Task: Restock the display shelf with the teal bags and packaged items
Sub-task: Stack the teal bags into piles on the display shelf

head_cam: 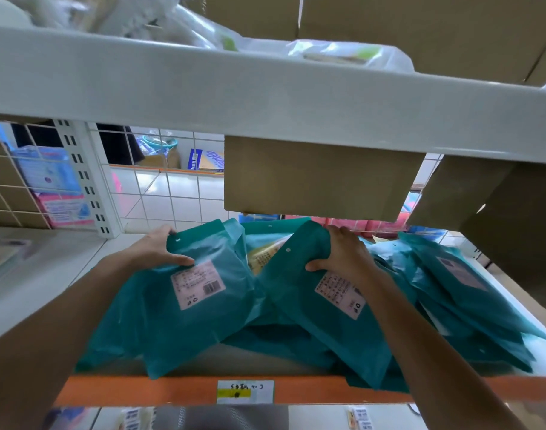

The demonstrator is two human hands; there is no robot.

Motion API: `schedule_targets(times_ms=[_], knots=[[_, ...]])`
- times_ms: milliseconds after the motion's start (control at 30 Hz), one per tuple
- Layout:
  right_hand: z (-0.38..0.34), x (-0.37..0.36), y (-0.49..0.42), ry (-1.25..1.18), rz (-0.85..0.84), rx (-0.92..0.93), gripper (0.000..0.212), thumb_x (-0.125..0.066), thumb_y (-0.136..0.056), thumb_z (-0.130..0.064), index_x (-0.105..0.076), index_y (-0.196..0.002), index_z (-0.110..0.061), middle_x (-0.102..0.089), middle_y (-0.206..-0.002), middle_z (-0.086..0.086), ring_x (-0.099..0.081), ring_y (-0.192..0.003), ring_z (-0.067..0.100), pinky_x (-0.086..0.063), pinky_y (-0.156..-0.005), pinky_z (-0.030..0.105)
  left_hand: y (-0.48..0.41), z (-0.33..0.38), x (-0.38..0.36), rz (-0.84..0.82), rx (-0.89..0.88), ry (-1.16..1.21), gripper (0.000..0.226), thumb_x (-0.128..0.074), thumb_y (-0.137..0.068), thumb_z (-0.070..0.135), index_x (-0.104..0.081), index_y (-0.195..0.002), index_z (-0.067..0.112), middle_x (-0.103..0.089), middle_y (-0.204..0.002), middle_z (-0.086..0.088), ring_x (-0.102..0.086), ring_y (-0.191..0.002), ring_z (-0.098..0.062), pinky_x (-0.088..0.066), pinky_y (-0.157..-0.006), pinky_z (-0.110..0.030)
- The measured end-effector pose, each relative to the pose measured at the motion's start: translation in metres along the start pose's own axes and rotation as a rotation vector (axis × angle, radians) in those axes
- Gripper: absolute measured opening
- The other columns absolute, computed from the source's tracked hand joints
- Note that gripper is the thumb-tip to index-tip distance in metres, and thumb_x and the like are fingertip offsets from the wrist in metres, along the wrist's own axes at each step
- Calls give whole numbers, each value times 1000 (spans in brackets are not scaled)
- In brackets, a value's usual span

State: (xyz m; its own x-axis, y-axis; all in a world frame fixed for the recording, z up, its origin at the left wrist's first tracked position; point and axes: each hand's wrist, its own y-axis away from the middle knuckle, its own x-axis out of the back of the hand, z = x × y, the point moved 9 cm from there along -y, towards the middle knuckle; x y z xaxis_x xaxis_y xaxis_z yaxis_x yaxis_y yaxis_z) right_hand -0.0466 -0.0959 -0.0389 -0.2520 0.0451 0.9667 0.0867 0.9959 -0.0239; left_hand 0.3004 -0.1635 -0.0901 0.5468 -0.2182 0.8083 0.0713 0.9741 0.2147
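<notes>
Both hands grip teal bags by their top edges on the shelf (79, 274): left hand (158, 248) holds the left bag (188, 302), right hand (343, 252) the right bag (321, 308). Long axes run front-to-back; yellow packet (262, 252) lies between.

Shop stockroom vibes: metal shelving (265, 97) is carrying cardboard boxes (321, 178), a handwritten tag (245, 391) is sitting on the orange shelf edge (141, 391), packaged goods (63, 193) are showing behind a wire grid (172, 187).

White shelf (63, 293), orange front edge (172, 391); teal bags (296, 342) heaped directly on it
</notes>
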Motion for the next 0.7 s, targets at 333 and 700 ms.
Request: schedule_targets(times_ms=[333,700], knots=[[-8,25,7,-188,1,59,68,-76,-75,-10,-45,-135,-14,-61,-122,9,-60,-104,22,-47,-91,32,5,21,4,-28,-93,-125,41,-81,-67,34,-50,-90,22,-57,-91,4,-53,-84,-12,-40,-66,-27],[-22,55,24,-182,6,120,26,-72,-80,-16,-66,-105,-19,-65,-93,-6,-65,-87,17,-51,-82,36,31,71,45,-20,-349,-179,32,-84,-64,24,-59,-83,21,-64,-87,1,-58,-80,-16,-43,-70,-29]])
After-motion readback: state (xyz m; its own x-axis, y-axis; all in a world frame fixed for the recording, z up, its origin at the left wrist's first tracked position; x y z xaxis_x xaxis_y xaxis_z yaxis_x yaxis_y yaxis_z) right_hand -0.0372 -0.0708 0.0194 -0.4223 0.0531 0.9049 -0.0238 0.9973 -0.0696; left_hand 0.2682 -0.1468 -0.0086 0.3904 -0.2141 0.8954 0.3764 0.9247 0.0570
